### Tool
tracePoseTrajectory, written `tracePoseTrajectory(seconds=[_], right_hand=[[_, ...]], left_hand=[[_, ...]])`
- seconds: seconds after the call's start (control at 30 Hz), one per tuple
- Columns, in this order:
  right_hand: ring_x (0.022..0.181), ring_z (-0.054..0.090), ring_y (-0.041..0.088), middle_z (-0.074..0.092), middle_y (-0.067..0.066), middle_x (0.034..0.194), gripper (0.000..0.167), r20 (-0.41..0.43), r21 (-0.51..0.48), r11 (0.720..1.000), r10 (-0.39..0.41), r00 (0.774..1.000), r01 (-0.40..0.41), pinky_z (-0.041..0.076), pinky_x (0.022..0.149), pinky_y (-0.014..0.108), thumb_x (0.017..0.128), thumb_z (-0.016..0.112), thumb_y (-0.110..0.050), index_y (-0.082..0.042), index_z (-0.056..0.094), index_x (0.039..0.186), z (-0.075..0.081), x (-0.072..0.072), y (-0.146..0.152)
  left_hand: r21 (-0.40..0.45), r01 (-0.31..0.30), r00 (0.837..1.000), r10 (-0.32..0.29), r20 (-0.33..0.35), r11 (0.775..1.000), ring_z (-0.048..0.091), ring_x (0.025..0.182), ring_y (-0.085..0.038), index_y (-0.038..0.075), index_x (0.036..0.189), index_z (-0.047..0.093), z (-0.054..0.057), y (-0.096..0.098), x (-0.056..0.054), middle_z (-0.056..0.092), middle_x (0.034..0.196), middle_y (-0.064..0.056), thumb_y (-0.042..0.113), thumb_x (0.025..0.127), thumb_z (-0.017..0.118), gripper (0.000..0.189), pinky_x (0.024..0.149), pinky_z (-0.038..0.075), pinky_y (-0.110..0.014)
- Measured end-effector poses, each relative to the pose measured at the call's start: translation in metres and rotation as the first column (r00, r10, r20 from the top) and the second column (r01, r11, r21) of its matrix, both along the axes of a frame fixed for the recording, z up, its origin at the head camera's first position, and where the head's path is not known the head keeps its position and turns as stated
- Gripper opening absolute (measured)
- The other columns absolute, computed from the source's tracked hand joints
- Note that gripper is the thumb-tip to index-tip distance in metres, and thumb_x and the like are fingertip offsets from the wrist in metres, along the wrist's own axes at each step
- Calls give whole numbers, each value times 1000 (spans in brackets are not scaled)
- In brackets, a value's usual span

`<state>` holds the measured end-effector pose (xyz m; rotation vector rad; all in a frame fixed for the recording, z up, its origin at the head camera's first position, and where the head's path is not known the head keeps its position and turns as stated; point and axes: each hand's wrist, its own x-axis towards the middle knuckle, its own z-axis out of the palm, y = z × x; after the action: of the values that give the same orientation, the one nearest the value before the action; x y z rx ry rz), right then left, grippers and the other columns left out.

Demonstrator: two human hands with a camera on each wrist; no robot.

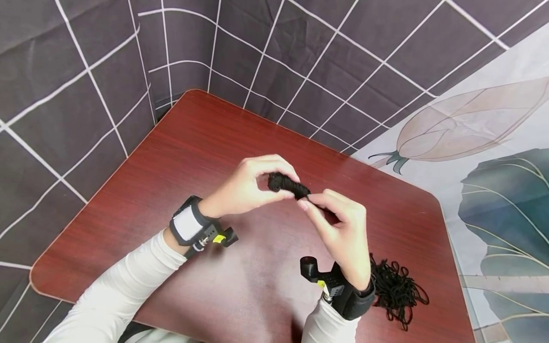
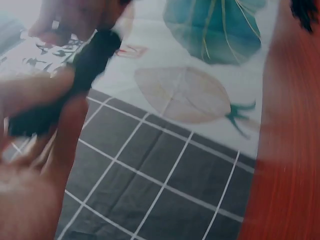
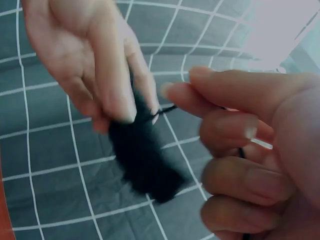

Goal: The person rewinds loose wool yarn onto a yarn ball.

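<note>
A thick bundle of wound black cord (image 1: pixel 288 185) is held over the table between both hands. My left hand (image 1: pixel 242 188) grips it between thumb and fingers; in the left wrist view the dark bundle (image 2: pixel 92 62) looks blurred. From the bundle a thin cord strand (image 3: pixel 169 109) runs across to my right hand (image 1: pixel 345 228). The right thumb and forefinger pinch this strand close beside the bundle, and its other fingers curl around the trailing cord. A loose, tangled pile of the same black cord (image 1: pixel 398 290) lies on the table, just right of my right wrist.
The reddish-brown table (image 1: pixel 180 157) has rounded corners. Dark cloth with a white grid (image 1: pixel 317 62) hangs behind it and on the left, and a leaf-patterned cloth (image 1: pixel 450 200) hangs on the right. Each wrist wears a strapped camera (image 1: pixel 315 269).
</note>
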<state>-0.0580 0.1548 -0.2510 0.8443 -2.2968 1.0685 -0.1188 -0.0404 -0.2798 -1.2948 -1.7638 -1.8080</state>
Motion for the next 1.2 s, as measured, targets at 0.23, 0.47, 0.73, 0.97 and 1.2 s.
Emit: tracePoseTrajectory(seconds=[0.23,0.47,0.73,0.97,1.2], right_hand=[[56,42,9,53,1,65,12,14,-157,988,-3,1000,5,31,50,21,81,70,10,-2,70,78,4,-5,3],[61,47,11,60,-2,73,13,75,-46,999,25,997,-22,37,55,23,86,64,5,-5,71,91,-23,-23,8],[62,49,8,63,-9,81,9,126,117,993,16,992,-31,39,55,20,93,63,-14,-14,72,95,-20,-16,-2],[60,48,9,59,-6,73,2,5,3,1000,-25,1000,25,36,54,19,85,72,-7,-9,71,84,-11,-7,-1],[57,42,8,54,0,65,11,-28,-133,989,-65,997,61,31,50,20,79,72,8,-2,69,77,3,-2,0]], left_hand=[[48,378,917,-381,117,924,59,90,-23,2,98,67,-15,3,-7,64,98,-5,-7,75,77,26,68,56,-38],[239,204,962,-240,129,949,59,87,-30,0,99,66,-18,4,-13,64,96,-10,-13,73,76,31,71,53,-38],[254,-39,971,-24,237,966,61,79,-26,-2,104,65,-19,4,-15,64,98,-8,-8,76,75,30,69,54,-33],[42,-79,993,75,95,996,58,81,-18,-3,96,67,-5,4,-4,64,93,-9,-10,74,76,25,62,49,-26],[-4,232,966,-229,123,973,59,85,-19,-3,95,66,-4,1,0,64,94,-9,-12,73,76,26,67,56,-32]])
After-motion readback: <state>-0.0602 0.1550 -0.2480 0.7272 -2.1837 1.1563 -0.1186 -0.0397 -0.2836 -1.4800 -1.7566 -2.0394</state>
